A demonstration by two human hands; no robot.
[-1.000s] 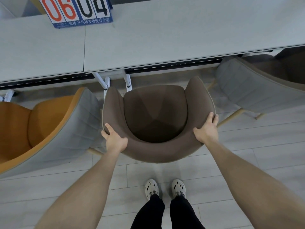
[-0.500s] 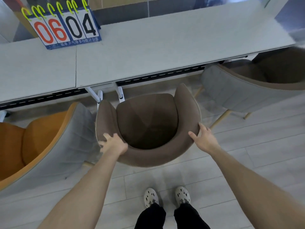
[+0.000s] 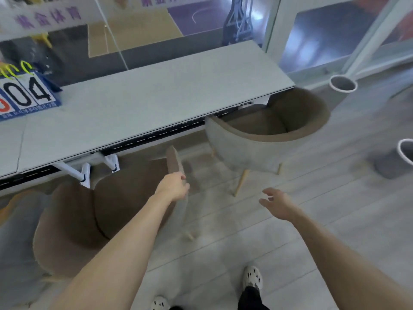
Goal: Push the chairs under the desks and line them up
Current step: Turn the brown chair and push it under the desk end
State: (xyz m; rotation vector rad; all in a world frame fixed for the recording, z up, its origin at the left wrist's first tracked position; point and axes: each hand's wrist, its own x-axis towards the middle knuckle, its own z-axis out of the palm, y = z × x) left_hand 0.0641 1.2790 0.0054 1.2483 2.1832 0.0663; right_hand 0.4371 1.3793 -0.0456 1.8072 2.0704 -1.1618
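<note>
Two hands: left grip [image 3: 173,185] touches brown chair [image 3: 93,215], fingers hidden; right [image 3: 276,203] released.

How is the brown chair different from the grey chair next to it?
The brown fabric tub chair is brown inside and out; the grey-backed tub chair has a grey shell and a tan lining. The left hand touches the brown chair's arm; no hand touches the grey one, and the right hand hangs open between them. The brown chair faces the white desk squarely; the grey one sits angled at its end. Both have rounded backs.
</note>
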